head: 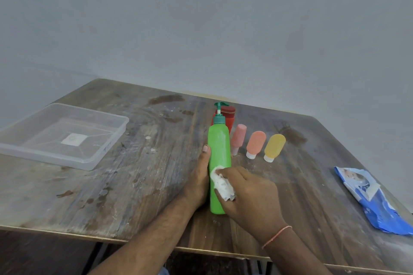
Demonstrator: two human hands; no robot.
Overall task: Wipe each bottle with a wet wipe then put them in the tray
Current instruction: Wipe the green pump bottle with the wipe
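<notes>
A tall green pump bottle (219, 147) stands near the middle of the table. My left hand (200, 179) grips its left side, thumb up along the body. My right hand (251, 194) holds a crumpled white wet wipe (222, 184) against the bottle's lower front. Behind the green bottle stands a red bottle (230, 116), partly hidden. To its right, three small tubes stand cap-down: pink (238, 138), orange (256, 144) and yellow (274, 147). A clear plastic tray (107, 143) sits at the far left with nothing in it.
A blue wet-wipe packet (375, 198) lies near the table's right edge. The worn wooden table (138, 174) has its front edge close to me. A plain grey wall rises behind it.
</notes>
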